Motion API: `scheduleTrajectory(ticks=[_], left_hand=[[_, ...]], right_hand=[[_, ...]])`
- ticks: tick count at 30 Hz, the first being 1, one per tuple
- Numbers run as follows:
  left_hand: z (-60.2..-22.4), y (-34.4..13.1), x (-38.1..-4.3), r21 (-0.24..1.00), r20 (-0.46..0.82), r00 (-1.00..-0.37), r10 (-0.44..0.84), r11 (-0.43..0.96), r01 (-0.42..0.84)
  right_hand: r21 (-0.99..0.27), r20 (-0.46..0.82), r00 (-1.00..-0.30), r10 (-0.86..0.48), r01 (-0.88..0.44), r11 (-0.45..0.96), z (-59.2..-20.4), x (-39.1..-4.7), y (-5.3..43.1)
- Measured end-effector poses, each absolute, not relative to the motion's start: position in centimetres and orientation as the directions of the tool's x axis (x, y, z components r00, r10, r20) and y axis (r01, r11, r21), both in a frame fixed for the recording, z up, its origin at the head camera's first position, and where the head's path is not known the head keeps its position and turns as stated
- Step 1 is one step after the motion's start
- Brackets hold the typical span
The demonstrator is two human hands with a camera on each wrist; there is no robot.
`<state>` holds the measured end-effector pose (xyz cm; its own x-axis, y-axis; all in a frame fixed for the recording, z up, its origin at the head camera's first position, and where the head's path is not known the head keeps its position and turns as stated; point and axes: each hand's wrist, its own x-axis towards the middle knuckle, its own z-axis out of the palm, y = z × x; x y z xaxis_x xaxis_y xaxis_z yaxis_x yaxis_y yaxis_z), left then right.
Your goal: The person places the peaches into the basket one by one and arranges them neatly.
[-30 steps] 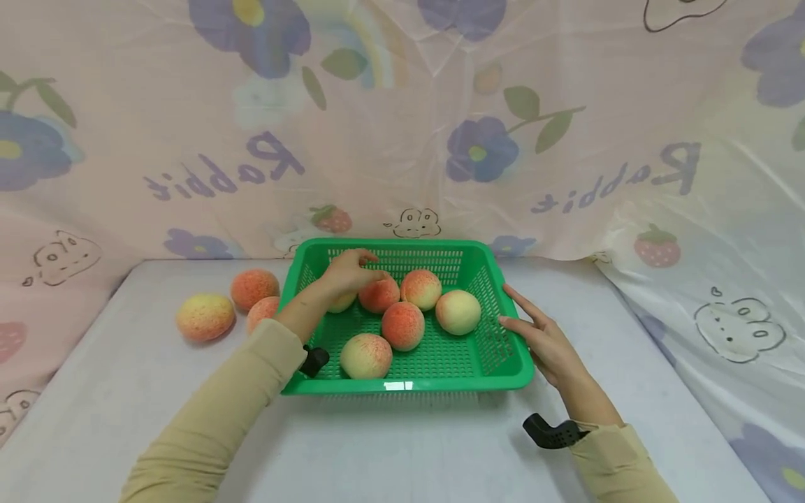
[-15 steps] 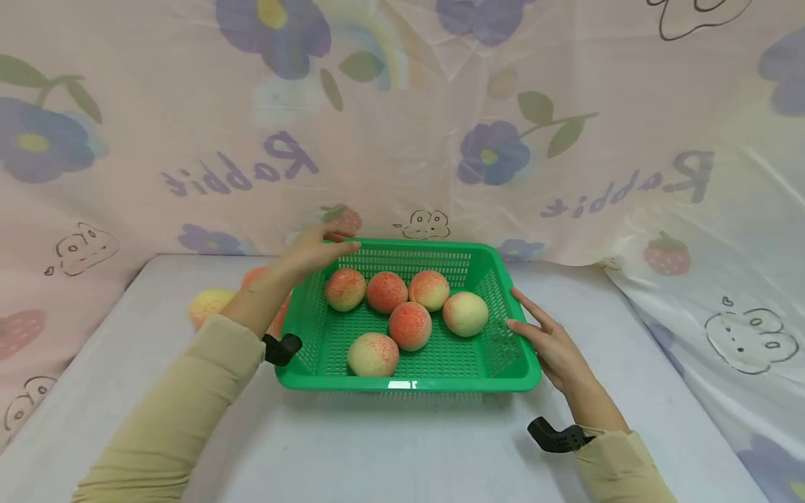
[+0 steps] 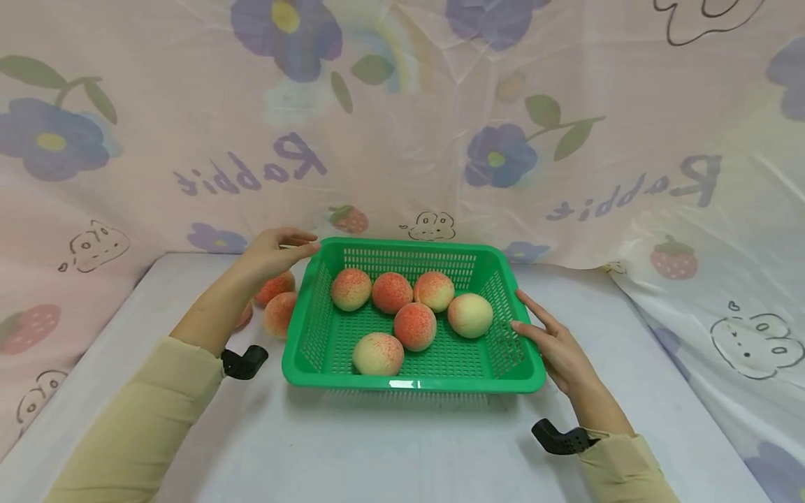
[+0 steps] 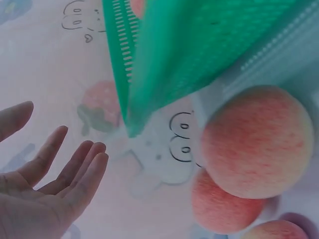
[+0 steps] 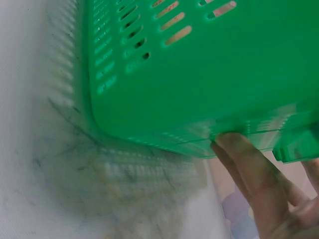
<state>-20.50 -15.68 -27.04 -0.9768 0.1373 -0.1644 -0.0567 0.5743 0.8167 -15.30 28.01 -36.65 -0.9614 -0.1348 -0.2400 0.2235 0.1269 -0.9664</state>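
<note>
A green plastic basket (image 3: 402, 384) with slotted walls holds several red-and-yellow peaches (image 3: 415, 326) on its floor. Just outside its back left corner, my left hand (image 3: 272, 257) hovers with nothing in it; the left wrist view shows its fingers spread (image 4: 55, 194), apart from the basket. Beneath and beside that arm lie loose peaches (image 3: 281, 314), one partly hidden by the forearm. My right hand (image 3: 560, 349) holds the basket's right rim, thumb over the top and fingers (image 5: 249, 169) against the outer wall.
The basket stands on a white-covered table (image 3: 402, 447). Behind it hangs a pale printed cloth (image 3: 390, 154) with flowers and rabbits, which also drapes down the right side. Black wrist cameras (image 3: 245, 362) stick out from both sleeves.
My left hand has left the peach at the back left inside the basket and moved left over the rim, to outside it. My right hand stays at the right rim.
</note>
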Motion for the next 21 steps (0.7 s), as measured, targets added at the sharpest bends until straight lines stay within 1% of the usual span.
scheduleTrajectory(ticks=[3,8,14,21], left_hand=[[-27.7,-16.4,-20.1,0.813,-0.172,-0.975,0.144,0.580,-0.058],[-29.2,-17.6,-19.2,0.804,-0.147,-0.981,0.129,0.593,-0.043],[-31.3,-19.3,-18.0,0.842,-0.163,-0.979,0.123,0.534,-0.073],[-33.4,-20.4,-17.2,0.851,-0.133,-0.980,0.144,0.524,-0.039]], right_hand=[[-0.966,-0.241,-0.962,-0.132,0.226,0.123,-36.6,-15.4,28.1],[-0.965,-0.249,-0.959,-0.138,0.234,0.119,-36.7,-15.4,28.0],[-0.968,-0.238,-0.960,-0.144,0.223,0.115,-36.8,-15.5,27.9],[-0.968,-0.247,-0.957,-0.151,0.236,0.088,-36.7,-15.3,28.0]])
